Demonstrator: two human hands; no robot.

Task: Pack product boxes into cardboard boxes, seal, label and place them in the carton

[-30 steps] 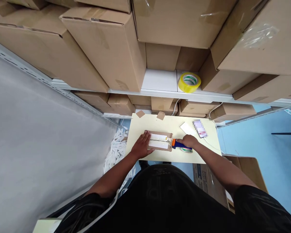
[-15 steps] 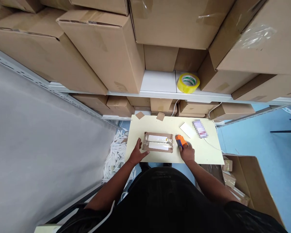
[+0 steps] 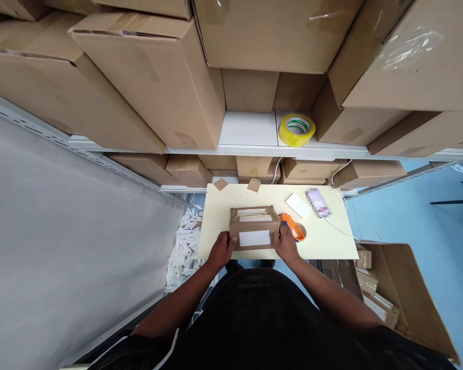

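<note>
Small brown cardboard parcel point(image 3: 254, 227), sealed with clear tape and bearing white labels on its top and near faces, sits tilted up on the pale yellow worktop point(image 3: 216, 216) near the front edge, held between both hands. Left hand point(image 3: 221, 250) is clamped on the parcel's 9 o'clock end, fingers wrapped around the lower corner; right hand point(image 3: 284, 244) is clamped on the 3 o'clock end in the same way. Judged light and fairly stiff: corrugated board holds shape, though the glossy tape may be slick, so the bare cardboard ends are the better place to grip. Label text is too small to read. At 3 o'clock of the parcel, just beside the right hand, lies an orange-and-blue tape dispenser point(image 3: 292, 226) with its roll. Further toward 2 o'clock lie a white card point(image 3: 298, 206) and a phone point(image 3: 318, 202) with a white cable; its screen is unreadable. Two small cardboard scraps point(image 3: 237, 184) sit at the worktop's far edge, 12 o'clock. A yellow tape roll point(image 3: 297, 129) with green printing, illegible, stands on the white shelf point(image 3: 250, 131) among large brown cartons point(image 3: 146, 77). An open carton point(image 3: 405, 288) stands on the blue floor at 4 o'clock.
</note>
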